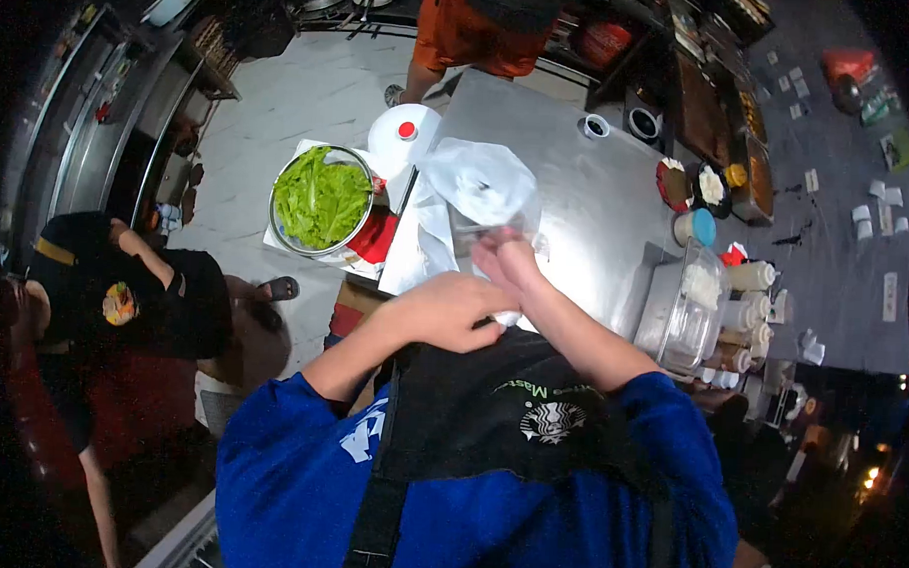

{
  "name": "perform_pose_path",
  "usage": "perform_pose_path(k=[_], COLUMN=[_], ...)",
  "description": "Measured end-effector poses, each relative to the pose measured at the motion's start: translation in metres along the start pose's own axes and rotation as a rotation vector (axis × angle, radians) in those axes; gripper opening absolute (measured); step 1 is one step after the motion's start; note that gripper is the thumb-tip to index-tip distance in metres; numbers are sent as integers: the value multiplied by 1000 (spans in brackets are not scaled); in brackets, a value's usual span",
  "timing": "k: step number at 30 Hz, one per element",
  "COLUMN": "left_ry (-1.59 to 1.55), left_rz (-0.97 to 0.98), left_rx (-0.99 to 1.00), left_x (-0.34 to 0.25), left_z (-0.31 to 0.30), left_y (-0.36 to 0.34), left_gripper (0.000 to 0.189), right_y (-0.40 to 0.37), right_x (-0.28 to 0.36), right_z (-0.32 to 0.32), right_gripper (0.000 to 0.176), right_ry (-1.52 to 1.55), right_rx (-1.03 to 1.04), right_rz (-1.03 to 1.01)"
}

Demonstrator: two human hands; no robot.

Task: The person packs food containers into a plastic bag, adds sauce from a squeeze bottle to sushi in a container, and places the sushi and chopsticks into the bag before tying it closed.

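Note:
My left hand is closed in front of my apron, with a small white crumpled piece showing at its fingers. My right hand is at the near edge of a translucent plastic bag, its fingers smeared by motion. The bag lies puffed up on the steel table, over something boxy and see-through whose kind is hidden. Left of it, white sheet-like plastic covers the table's edge.
Green lettuce fills a steel bowl at left, near a white container with a red cap. Squeeze bottles and a clear tub line the right side. One person stands opposite; another is at left.

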State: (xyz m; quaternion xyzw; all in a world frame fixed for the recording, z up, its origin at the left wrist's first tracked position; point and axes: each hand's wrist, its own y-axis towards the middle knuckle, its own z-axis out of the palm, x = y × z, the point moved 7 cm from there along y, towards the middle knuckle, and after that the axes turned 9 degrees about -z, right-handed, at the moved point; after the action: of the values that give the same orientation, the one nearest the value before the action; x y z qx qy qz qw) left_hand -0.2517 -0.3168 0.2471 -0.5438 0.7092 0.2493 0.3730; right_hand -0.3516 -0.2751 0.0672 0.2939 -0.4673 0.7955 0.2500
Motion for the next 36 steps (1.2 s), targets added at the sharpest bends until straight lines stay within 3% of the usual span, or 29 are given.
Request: perform_pose_path(k=[3, 4, 7, 8, 9, 10, 13, 17, 19, 22, 23, 24, 25, 27, 32, 35, 36], left_ry=[-33, -24, 65, 50, 158, 401, 676, 749, 785, 637, 658, 471, 371, -458, -640, -770, -689], left_rz=[47, 37, 62, 44, 53, -91, -338, -298, -248, -365, -315, -442, -73, -311, -274, -302, -280], left_rx=[-54, -57, -169, -443, -533, -618, -664, -857, -886, -615, -577, -575, -725, -669, -580, -611, -563], left_x=[13, 16, 21, 26, 25, 22, 42, 67, 68, 79, 103, 109, 111, 152, 31, 0, -24], left_z=[-18, -21, -53, -70, -88, -102, -121, -152, -164, -153, -146, -138, -132, -127, -112, -74, -55], left_y=[1, 1, 7, 6, 6, 7, 24, 34, 44, 69, 72, 74, 76, 74, 97, 106, 107], left_gripper=[36, 34, 33, 36, 40, 41, 48, 43, 37, 26, 23, 18, 8, 10, 24, 29, 30], right_y=[-23, -49, -109, -127, -144, -153, -167, -173, -171, -173, -171, -176, -180, -181, -202, -166, -140], right_x=[4, 30, 97, 115, 130, 136, 134, 147, 157, 184, 183, 190, 198, 205, 241, 226, 211], right_z=[-11, 2, 15, 16, 17, 15, 11, 5, -3, -32, -42, -47, -59, -83, -115, -147, -161], right_gripper=[18, 29, 38, 35, 33, 30, 23, 19, 21, 24, 24, 22, 22, 22, 18, 19, 24], right_ry=[-286, -459, -1071, -1181, -1291, -1403, -1406, -1470, -1467, -1438, -1430, -1510, -1507, -1504, -1126, -674, -303], right_rx=[349, 388, 701, 718, 737, 754, 781, 638, 545, 401, 368, 368, 327, 298, 125, -34, 41], right_rz=[119, -22, -394, -444, -490, -538, -836, -875, -918, -984, -1082, -995, -999, -1016, -1281, -1384, -1167])
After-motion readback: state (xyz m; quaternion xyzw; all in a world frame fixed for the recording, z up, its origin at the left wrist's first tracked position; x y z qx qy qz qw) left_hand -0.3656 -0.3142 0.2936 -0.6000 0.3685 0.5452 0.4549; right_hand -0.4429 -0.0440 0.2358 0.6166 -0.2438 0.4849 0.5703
